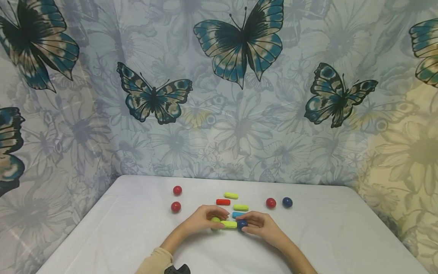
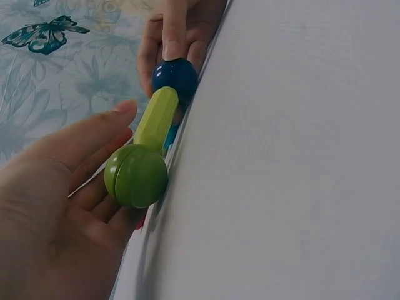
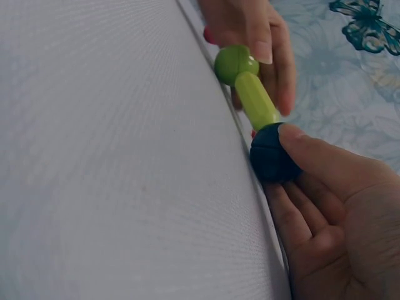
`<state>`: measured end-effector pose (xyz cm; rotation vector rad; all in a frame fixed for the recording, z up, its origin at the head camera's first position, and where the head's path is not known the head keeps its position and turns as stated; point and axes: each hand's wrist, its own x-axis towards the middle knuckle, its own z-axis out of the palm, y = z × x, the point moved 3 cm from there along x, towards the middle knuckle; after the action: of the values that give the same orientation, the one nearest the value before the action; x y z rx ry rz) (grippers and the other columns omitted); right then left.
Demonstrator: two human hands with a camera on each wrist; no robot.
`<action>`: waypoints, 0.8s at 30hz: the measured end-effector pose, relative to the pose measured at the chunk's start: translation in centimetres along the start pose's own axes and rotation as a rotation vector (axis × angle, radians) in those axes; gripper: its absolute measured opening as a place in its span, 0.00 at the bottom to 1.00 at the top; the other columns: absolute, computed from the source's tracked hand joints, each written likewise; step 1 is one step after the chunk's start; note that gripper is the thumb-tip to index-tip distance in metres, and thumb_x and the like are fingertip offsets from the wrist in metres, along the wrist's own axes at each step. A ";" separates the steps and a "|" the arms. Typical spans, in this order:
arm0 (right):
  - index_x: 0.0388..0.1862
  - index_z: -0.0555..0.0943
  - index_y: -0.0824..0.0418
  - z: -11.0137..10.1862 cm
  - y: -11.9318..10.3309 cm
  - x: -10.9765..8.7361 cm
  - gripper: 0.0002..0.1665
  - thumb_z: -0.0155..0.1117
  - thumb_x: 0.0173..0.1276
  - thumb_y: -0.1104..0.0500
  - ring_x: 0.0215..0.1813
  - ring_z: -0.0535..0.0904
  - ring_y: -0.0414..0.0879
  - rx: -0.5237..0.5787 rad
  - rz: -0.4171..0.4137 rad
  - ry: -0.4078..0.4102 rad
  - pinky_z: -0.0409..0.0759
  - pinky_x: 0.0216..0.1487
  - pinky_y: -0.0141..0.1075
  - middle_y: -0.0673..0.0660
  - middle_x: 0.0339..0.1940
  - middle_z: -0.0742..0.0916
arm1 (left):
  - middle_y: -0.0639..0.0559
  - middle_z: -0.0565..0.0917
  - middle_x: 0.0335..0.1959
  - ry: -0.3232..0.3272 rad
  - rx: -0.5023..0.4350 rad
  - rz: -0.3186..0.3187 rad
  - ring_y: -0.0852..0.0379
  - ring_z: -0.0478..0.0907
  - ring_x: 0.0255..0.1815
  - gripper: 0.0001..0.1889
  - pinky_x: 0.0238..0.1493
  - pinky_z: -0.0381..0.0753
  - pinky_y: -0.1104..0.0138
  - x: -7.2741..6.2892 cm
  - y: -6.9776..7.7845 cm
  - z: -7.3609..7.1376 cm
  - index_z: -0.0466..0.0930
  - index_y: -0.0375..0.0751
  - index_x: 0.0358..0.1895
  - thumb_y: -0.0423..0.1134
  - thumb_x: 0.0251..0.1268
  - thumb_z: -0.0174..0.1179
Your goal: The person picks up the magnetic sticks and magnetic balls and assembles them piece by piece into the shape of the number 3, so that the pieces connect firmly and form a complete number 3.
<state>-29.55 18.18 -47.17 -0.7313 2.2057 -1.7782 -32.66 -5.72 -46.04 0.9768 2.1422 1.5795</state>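
A yellow-green stick (image 1: 229, 224) runs between a green ball (image 2: 136, 176) and a dark blue ball (image 3: 275, 153), touching both in one line at the front middle of the table. My right hand (image 1: 262, 227) pinches the blue ball, its thumb on top and its fingers beneath. Around the green ball my left hand (image 1: 202, 220) lies loosely, fingers behind and below it; the left wrist view shows a gap between the thumb and the ball. Just behind this row is a light blue stick (image 1: 237, 215), partly hidden by the right hand.
Beyond the hands lie a red stick (image 1: 223, 202) and two more yellow-green sticks (image 1: 241, 207). Two red balls (image 1: 176, 207) sit to the left. Another red ball (image 1: 271, 203) and a dark blue ball (image 1: 287, 202) sit to the right. A butterfly-patterned cloth (image 1: 239, 152) hangs behind the white table (image 1: 113, 228).
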 end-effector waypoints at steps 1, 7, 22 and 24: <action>0.59 0.76 0.69 0.0 0.0 0.0 0.23 0.65 0.67 0.61 0.62 0.79 0.37 -0.001 -0.005 0.000 0.77 0.60 0.27 0.70 0.62 0.80 | 0.42 0.85 0.53 0.003 0.004 0.004 0.56 0.82 0.54 0.21 0.55 0.79 0.74 0.0 0.0 0.1 0.79 0.38 0.57 0.37 0.61 0.67; 0.59 0.76 0.69 0.0 0.1 0.1 0.24 0.65 0.67 0.60 0.61 0.80 0.35 -0.012 -0.001 0.004 0.78 0.60 0.27 0.70 0.62 0.80 | 0.48 0.87 0.51 0.039 0.070 0.020 0.64 0.82 0.52 0.18 0.56 0.77 0.75 0.2 -0.2 0.6 0.83 0.44 0.54 0.39 0.60 0.68; 0.60 0.76 0.68 0.0 0.2 0.0 0.24 0.65 0.67 0.60 0.61 0.79 0.33 -0.001 0.001 -0.014 0.77 0.60 0.26 0.69 0.62 0.80 | 0.57 0.88 0.46 0.110 0.141 0.022 0.68 0.79 0.51 0.12 0.57 0.75 0.74 0.3 -0.8 1.3 0.86 0.53 0.47 0.41 0.60 0.68; 0.60 0.76 0.68 -0.1 0.2 0.0 0.24 0.65 0.67 0.60 0.61 0.79 0.33 0.002 0.002 -0.015 0.77 0.60 0.26 0.69 0.62 0.80 | 0.57 0.88 0.46 0.110 0.150 0.022 0.68 0.79 0.51 0.12 0.57 0.75 0.74 0.3 -0.8 1.3 0.86 0.53 0.47 0.41 0.60 0.68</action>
<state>-29.65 18.24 -47.32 -0.7396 2.1945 -1.7681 -32.36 -4.70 -47.23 0.9819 2.3621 1.5339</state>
